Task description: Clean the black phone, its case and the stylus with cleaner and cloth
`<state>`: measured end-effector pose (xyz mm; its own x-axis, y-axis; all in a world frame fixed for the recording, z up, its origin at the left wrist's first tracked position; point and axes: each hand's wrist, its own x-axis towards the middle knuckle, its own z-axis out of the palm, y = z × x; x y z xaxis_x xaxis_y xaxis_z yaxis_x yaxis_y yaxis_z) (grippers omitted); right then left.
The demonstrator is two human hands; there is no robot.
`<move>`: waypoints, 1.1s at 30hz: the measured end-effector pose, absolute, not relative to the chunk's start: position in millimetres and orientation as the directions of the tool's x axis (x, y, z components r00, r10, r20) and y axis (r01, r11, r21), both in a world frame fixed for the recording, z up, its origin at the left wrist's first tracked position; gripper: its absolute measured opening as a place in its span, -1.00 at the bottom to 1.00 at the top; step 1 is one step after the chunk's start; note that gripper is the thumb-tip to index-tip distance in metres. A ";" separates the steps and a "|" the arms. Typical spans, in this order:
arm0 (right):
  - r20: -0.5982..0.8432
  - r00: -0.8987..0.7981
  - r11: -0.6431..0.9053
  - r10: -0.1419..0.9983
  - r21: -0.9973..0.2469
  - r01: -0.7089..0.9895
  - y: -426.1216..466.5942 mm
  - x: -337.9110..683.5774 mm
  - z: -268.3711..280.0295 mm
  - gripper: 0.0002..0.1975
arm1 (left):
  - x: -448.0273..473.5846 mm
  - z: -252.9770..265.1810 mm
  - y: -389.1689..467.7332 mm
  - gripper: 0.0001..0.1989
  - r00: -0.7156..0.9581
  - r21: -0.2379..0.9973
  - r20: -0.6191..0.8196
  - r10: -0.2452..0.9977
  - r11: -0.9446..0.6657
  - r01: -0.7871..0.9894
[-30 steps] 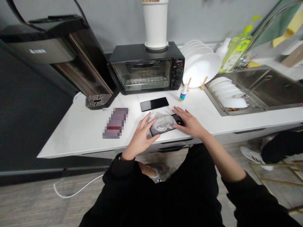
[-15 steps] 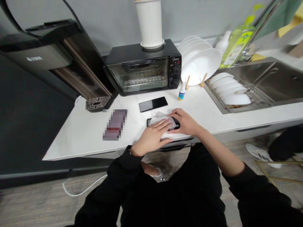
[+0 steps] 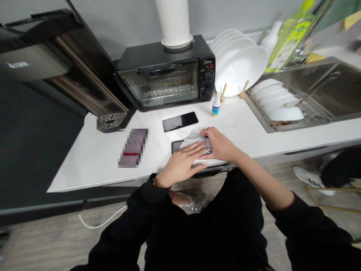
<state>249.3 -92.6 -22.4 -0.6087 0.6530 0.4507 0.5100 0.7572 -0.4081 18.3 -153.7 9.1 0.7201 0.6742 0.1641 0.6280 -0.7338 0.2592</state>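
Note:
My left hand lies with fingers stretched out and flat on a white tissue. Under the tissue is a black phone, near the front edge of the counter; its left end shows and most of the rest is covered. My right hand grips the phone's right end, thumb at the near side and fingers at the far side, touching the tissue too. Just behind lies a second black phone, flat. A small white spray bottle with a blue and yellow label stands beyond my right hand.
A blurred-out purplish rectangular item lies left on the white counter. Behind are a drinks machine, a toaster oven bearing a white pot, and racked plates. Bowls sit in the sink.
The tissue has shifted over the phone's right end, hiding the part that showed there before. Both hands keep nearly the same place. The camera view has tilted and moved slightly.

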 end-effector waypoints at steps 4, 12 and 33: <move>0.470 -0.585 0.750 0.661 -0.443 0.491 -92.1 252.5 -25.4 -0.34 | 44.1 8.9 -141.6 -0.39 0.770 0.252 0.177 0.613 -0.785 0.566; 0.399 -0.605 0.715 0.690 -0.511 0.478 -92.2 252.0 -18.7 -0.12 | -27.7 24.6 -163.0 -0.29 0.690 0.064 0.059 0.721 -0.693 0.719; 0.374 -0.607 0.703 0.701 -0.505 0.501 -91.5 254.1 -16.4 -0.14 | -29.6 30.5 -169.9 -0.22 0.753 0.052 0.027 0.657 -0.754 0.655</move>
